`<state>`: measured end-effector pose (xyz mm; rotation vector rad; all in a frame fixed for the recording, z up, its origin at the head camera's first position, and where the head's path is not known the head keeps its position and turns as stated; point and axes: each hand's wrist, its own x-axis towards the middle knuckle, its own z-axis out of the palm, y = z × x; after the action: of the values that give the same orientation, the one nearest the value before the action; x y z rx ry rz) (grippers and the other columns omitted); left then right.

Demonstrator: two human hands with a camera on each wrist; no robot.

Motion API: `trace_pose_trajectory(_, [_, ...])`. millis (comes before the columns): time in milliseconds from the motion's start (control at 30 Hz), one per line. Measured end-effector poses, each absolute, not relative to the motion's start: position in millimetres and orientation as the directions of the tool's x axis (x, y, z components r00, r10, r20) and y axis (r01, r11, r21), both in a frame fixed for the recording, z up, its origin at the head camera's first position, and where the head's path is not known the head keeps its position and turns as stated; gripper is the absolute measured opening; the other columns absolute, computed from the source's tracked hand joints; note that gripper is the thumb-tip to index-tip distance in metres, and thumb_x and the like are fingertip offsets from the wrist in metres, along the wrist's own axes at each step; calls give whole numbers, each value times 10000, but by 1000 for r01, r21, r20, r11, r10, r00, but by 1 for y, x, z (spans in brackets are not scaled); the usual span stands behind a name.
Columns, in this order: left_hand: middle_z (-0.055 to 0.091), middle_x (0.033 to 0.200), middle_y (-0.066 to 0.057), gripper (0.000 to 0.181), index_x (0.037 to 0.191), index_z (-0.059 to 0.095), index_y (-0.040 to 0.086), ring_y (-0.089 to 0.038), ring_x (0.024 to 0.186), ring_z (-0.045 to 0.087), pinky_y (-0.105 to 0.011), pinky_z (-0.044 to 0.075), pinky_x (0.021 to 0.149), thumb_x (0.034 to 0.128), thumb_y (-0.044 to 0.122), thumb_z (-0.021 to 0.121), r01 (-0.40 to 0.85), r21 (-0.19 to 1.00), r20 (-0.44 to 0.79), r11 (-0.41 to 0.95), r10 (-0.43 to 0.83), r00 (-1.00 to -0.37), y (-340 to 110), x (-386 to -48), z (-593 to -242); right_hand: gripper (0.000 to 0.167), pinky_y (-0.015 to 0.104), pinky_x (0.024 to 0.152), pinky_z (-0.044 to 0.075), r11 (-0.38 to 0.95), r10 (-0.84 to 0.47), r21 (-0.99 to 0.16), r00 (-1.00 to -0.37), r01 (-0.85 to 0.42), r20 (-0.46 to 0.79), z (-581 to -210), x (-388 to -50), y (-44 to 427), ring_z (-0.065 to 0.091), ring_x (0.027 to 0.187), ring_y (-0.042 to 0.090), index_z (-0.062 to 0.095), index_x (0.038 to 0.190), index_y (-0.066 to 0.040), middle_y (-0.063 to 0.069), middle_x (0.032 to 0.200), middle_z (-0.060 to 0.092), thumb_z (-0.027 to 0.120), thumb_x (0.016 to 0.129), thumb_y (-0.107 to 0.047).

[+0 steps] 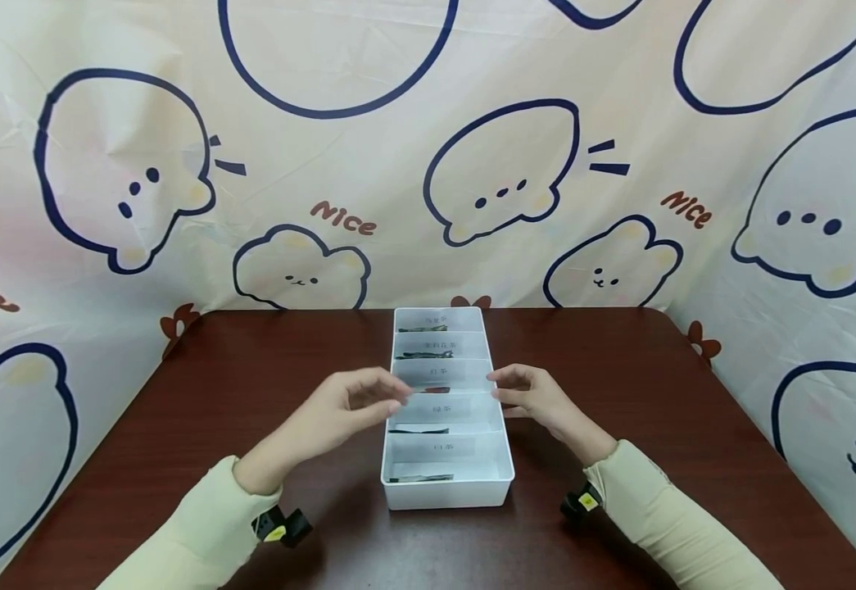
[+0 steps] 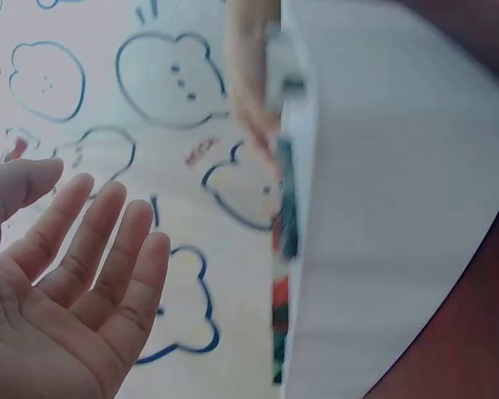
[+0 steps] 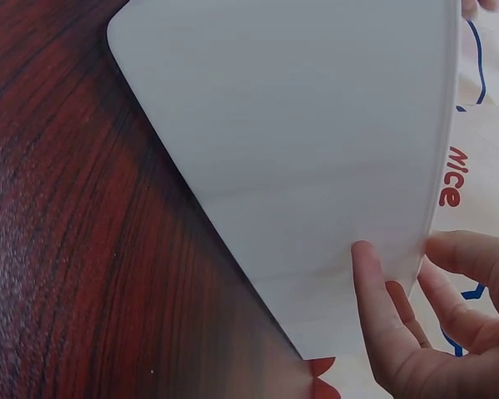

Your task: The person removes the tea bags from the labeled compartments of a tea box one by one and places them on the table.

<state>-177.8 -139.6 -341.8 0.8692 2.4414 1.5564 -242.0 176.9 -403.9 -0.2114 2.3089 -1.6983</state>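
A long white box [image 1: 448,494] stands on the table, divided into several labelled compartments, each with thin flat packets [image 1: 422,478] along its left part. My left hand [image 1: 350,410] hovers at the box's left edge, fingers loosely bent and holding nothing. In the left wrist view that hand [image 2: 75,291] is apart from the white side wall [image 2: 399,166], palm showing. On the right, my right hand [image 1: 541,401] touches the box's right rim beside the middle compartments. The right wrist view shows this hand [image 3: 441,324] with fingertips against the outer wall [image 3: 299,150] and at the rim.
The dark reddish-brown table [image 1: 251,360] extends on both sides of the box. A pale cloth [image 1: 398,164] with blue cartoon outlines hangs behind and at the sides. Black devices are strapped at both wrists.
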Motion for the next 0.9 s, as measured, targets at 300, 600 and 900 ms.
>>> trace_pose_trajectory(300, [683, 1070, -146, 197, 1087, 686, 83, -106, 930, 625, -259, 525, 756, 939, 206, 643, 375, 886, 125, 273, 639, -759, -129, -159, -365, 335, 387, 783, 577, 293, -270, -955, -954, 46, -129, -406, -242, 177, 652, 919, 189, 585, 1235, 30, 228, 1196, 583, 643, 917, -57])
trace_pose_trajectory(600, [691, 967, -3, 202, 1086, 682, 82, -67, 902, 622, -239, 522, 808, 932, 209, 650, 401, 853, 76, 333, 682, -727, -125, -154, -376, 330, 407, 787, 575, 296, -281, -955, -954, 15, -102, -406, -242, 177, 650, 924, 195, 585, 1224, 44, 226, 1167, 590, 643, 911, -43])
trace_pose_trajectory(900, [672, 967, 130, 165, 1062, 684, 217, -29, 862, 595, -222, 489, 668, 897, 220, 693, 411, 787, -20, 460, 685, -728, -122, -150, -374, 335, 414, 793, 572, 291, -285, -957, -953, 15, -102, -406, -241, 177, 653, 923, 199, 582, 1228, 51, 224, 1166, 587, 641, 911, -37])
